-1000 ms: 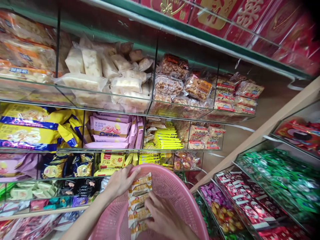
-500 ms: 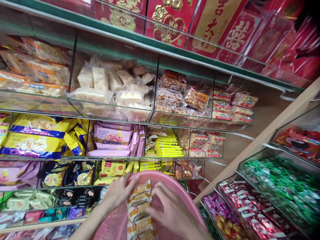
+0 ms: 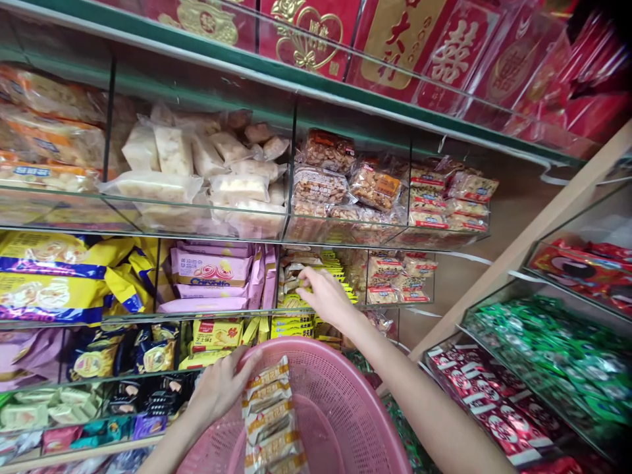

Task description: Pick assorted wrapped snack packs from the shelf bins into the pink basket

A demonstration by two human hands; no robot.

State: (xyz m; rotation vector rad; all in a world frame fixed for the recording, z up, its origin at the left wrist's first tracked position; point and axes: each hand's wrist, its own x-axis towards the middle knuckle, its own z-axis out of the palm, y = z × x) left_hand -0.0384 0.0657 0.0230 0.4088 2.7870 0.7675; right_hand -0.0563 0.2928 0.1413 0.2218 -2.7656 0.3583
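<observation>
My left hand (image 3: 217,390) grips the rim of a pink plastic basket (image 3: 358,388), thumb on the inner side. Inside the basket, a row of snack packets (image 3: 270,421) in clear and orange-brown wrappers leans near that hand. My right hand (image 3: 323,295) reaches over the far rim into a clear shelf compartment. Its fingers are slightly bent and apart, close to brown-and-white packets (image 3: 292,271) on the compartment's left side. Bright yellow packets (image 3: 336,266) lie stacked just behind the hand. Whether the fingertips touch a packet is hard to tell.
Clear bins hold purple biscuit packs (image 3: 212,270), yellow packs (image 3: 49,289) and nut bars (image 3: 323,184). Above runs a green-edged glass shelf (image 3: 222,62) with red envelopes. To the right, a wooden post (image 3: 513,243) slants beside bins of green sweets (image 3: 553,349).
My right hand has left the packets in the basket and moved up and forward to the shelf compartment. My left hand stays on the rim. The view has shifted slightly right.
</observation>
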